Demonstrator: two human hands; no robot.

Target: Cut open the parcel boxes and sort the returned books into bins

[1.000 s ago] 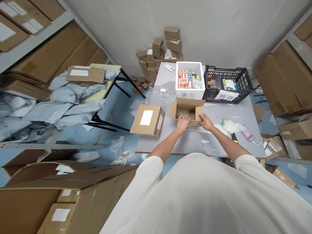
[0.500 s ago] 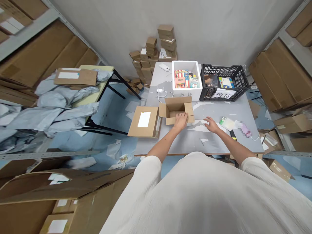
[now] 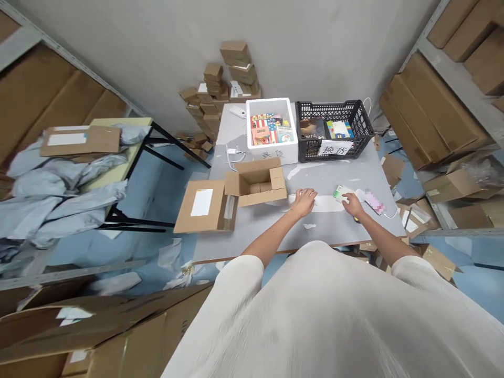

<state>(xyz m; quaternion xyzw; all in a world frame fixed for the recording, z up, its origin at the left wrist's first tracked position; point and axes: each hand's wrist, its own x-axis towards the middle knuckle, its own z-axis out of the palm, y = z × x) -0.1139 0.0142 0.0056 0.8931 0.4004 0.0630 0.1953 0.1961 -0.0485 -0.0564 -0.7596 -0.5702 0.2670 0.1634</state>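
Note:
My left hand [image 3: 305, 201] is over the grey table [image 3: 260, 236], its fingers slightly bent and apart, with nothing visible in them. Just left of it stands an open cardboard box [image 3: 258, 199], flaps up, with brown cardboard inside. My right hand [image 3: 352, 203] reaches over a white and green packet [image 3: 342, 192]; its fingertips lie at the packet's near edge, the fingers parted. Partly hidden under that hand is a black and yellow tool [image 3: 356, 220]. A closed carton [image 3: 185, 215] with a white label sits at the table's left edge.
At the table's back stand a white foam box [image 3: 271, 153] of books and a black crate [image 3: 356, 149]. A phone [image 3: 375, 201] on a cable lies right. Small cartons [image 3: 236, 58] are stacked by the wall; grey parcels [image 3: 35, 210] cover a side table [image 3: 136, 128].
My left hand has left the open box and moved right onto the table. My right hand has moved right to the packet. The view has turned to the right.

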